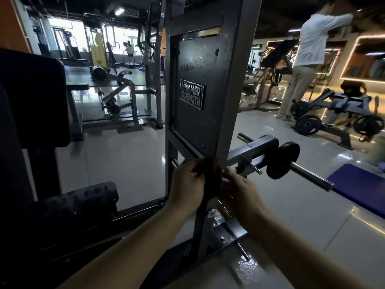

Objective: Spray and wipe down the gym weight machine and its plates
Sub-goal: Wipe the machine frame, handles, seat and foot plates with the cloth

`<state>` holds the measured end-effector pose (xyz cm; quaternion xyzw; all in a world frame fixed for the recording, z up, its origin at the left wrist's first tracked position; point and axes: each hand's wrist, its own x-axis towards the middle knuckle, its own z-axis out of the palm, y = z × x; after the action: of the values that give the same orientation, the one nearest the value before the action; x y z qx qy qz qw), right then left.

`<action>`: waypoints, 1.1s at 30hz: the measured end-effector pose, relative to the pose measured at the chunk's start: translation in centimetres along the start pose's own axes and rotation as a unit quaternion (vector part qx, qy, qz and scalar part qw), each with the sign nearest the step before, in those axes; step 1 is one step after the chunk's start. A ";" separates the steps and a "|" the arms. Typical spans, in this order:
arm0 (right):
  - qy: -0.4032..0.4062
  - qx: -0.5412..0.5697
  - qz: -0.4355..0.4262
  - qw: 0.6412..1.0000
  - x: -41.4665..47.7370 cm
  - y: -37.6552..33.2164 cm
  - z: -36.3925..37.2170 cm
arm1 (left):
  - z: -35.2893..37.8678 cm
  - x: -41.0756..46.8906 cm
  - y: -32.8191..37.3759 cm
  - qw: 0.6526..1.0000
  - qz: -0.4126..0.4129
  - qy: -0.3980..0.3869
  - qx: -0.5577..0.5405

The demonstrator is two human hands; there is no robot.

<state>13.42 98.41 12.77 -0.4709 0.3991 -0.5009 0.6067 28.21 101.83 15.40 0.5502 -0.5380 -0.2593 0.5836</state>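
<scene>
Head view: the left hand (188, 181) and right hand (239, 189) each grip one end of a dark red cloth (213, 174), fingers clenched, wrapped around the grey upright post (227, 101) of the weight machine. A small black weight plate (282, 160) sits on the chrome bar (310, 174) to the right.

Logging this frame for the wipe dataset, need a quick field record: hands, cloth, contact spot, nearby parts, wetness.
left hand: grips dark red cloth
right hand: grips same cloth
dark red cloth: wrapped around grey steel upright post, at its lower part
black plate panel with Hammer Strength badge: droplets visible
small black round weight plate: on chrome peg, right of post
spray bottle: not visible
</scene>
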 end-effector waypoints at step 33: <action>0.067 -0.732 -0.604 0.307 8.4 -22.0 5.7 | 2.7 6.3 -5.6 0.998 -0.009 0.024 -0.051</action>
<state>15.30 89.93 35.34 -0.7964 0.2454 -0.2601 -0.4877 29.18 93.73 11.88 0.5301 -0.5051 -0.2784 0.6216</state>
